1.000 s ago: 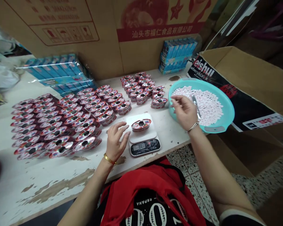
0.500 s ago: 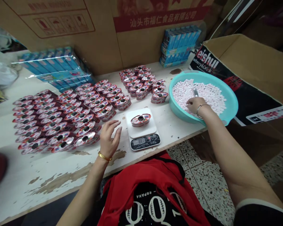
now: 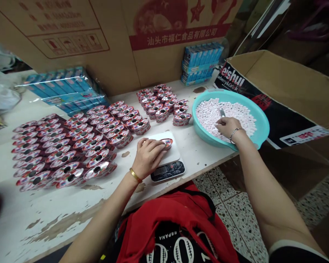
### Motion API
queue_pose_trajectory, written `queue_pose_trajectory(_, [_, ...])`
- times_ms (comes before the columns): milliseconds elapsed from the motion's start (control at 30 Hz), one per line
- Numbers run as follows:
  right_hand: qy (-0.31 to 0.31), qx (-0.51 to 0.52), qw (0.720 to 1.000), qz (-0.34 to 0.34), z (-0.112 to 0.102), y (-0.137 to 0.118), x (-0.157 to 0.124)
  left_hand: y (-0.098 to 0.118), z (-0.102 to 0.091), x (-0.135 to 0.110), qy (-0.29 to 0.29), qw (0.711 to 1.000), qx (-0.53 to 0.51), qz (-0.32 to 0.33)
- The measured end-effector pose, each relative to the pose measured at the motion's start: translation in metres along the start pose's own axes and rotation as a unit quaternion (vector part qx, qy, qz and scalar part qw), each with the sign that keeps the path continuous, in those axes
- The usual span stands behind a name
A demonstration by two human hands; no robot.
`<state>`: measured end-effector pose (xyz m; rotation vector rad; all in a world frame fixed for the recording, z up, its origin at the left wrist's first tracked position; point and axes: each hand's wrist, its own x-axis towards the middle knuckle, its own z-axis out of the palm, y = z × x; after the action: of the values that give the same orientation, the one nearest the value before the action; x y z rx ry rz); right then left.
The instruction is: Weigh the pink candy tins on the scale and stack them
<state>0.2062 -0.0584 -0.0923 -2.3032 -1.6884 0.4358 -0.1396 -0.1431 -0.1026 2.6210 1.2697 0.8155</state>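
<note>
My left hand (image 3: 148,155) is closed over a small red tin (image 3: 167,143) that stands on the white platform of a kitchen scale (image 3: 168,170); only the tin's right end shows. My right hand (image 3: 227,126) rests in a teal basin (image 3: 260,120) full of small pink-white tablets (image 3: 208,111), fingers curled round a small metal scoop (image 3: 222,112).
Rows of several like red tins (image 3: 68,146) cover the table's left and middle, with more (image 3: 159,100) behind the scale. Shrink-wrapped blue boxes (image 3: 68,89) and a second stack (image 3: 200,63) stand against a cardboard wall. An open carton (image 3: 285,87) lies to the right.
My right hand went from above the basin's rim down into the tablets. My left hand moved right from the table and closed over the tin on the scale.
</note>
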Motion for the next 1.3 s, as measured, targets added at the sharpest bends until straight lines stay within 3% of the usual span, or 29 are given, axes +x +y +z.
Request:
queue_pose_trajectory(100, [0.006,0.055,0.998,0.013,0.008,0.003,0.001,-0.006,0.001,-0.006,0.049,0.998,-0.016,-0.022])
queue_pose_trajectory(200, [-0.001,0.226,0.973,0.049,0.009,0.001,-0.002,-0.007,0.005,-0.003,0.043,0.996,0.018,-0.073])
queue_pose_trajectory(267, [-0.029,0.401,0.913,0.067,0.003,0.000,-0.006,-0.005,0.007,0.002,-0.001,0.996,0.031,-0.080])
queue_pose_trajectory(333, [-0.074,0.554,0.826,0.076,-0.005,0.000,-0.009,-0.006,0.005,0.006,-0.025,0.995,0.033,-0.091])
queue_pose_trajectory(400, [-0.110,0.645,0.751,0.086,-0.013,0.003,-0.012,-0.012,-0.004,0.003,-0.001,0.991,0.044,-0.127])
queue_pose_trajectory(433, [-0.118,0.670,0.727,0.093,-0.016,0.005,-0.013,-0.018,-0.011,-0.002,0.019,0.987,0.057,-0.152])
queue_pose_trajectory(533, [-0.112,0.701,0.697,0.098,-0.018,0.008,-0.014,-0.043,-0.033,-0.025,0.046,0.969,0.116,-0.211])
queue_pose_trajectory(600, [-0.108,0.712,0.687,0.099,-0.015,0.007,-0.013,-0.062,-0.044,-0.044,0.016,0.960,0.162,-0.227])
queue_pose_trajectory(733, [-0.101,0.741,0.653,0.119,-0.007,0.003,-0.008,-0.084,-0.046,-0.060,0.007,0.935,0.259,-0.240])
queue_pose_trajectory(800, [-0.093,0.751,0.642,0.125,-0.004,0.002,-0.007,-0.083,-0.039,-0.046,0.035,0.938,0.265,-0.219])
queue_pose_trajectory(900, [-0.086,0.752,0.641,0.130,-0.003,0.002,-0.006,-0.073,-0.019,0.004,0.051,0.963,0.224,-0.143])
queue_pose_trajectory(1000, [-0.075,0.746,0.648,0.138,-0.002,0.003,-0.007,-0.068,0.011,0.072,0.022,0.975,0.204,-0.081])
queue_pose_trajectory(1100, [-0.062,0.744,0.650,0.140,-0.002,0.004,-0.007,-0.072,0.040,0.125,-0.020,0.974,0.214,-0.071])
queue_pose_trajectory(1200, [-0.059,0.748,0.649,0.128,0.000,0.005,-0.007,-0.078,0.056,0.149,-0.042,0.968,0.232,-0.080])
queue_pose_trajectory(1300, [-0.065,0.752,0.645,0.122,0.000,0.005,-0.006,-0.075,0.049,0.145,-0.041,0.969,0.233,-0.066])
